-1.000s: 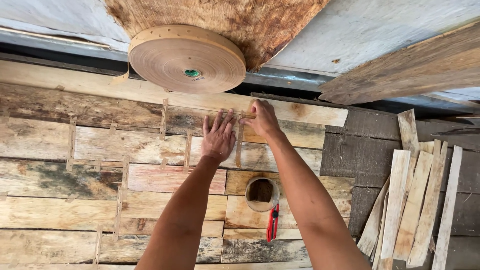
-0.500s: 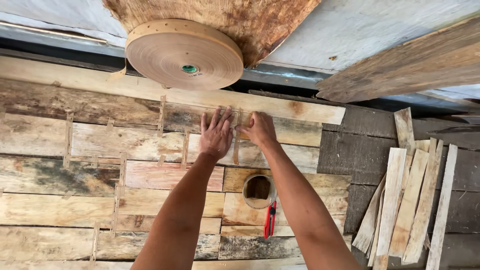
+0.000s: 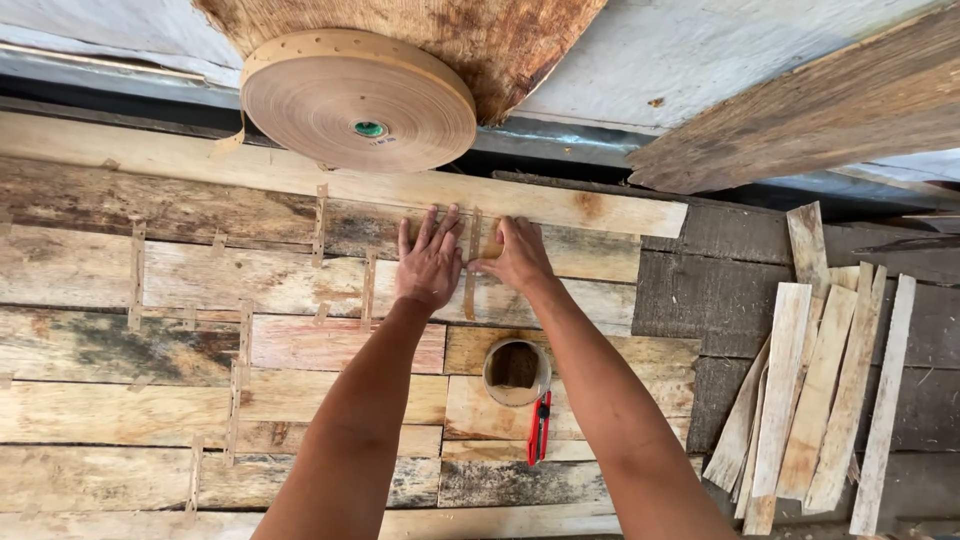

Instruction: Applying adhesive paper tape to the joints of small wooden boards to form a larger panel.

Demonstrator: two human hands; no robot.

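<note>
- The right hand (image 3: pixel 518 258) is hiding whatever its curled fingers are pressing on; I cannot tell if they are pinching the tape strip (image 3: pixel 470 268).
- The left hand (image 3: pixel 428 264) is lying flat, fingers apart, just left of that strip on the plank worktop (image 3: pixel 120 350).
- Since the earlier frame, both hands are staying put; the view is only shifting slightly.
- The small open roll (image 3: pixel 515 371) is standing near the red cutter (image 3: pixel 540 428), its hollow looking empty.
- The big tape reel (image 3: pixel 358 98) is sitting above.

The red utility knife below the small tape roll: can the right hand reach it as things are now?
Probably yes. The red utility knife lies uncovered on the boards just inside the right forearm, beside the small tape roll. The right hand presses a tape strip and holds nothing.
</note>
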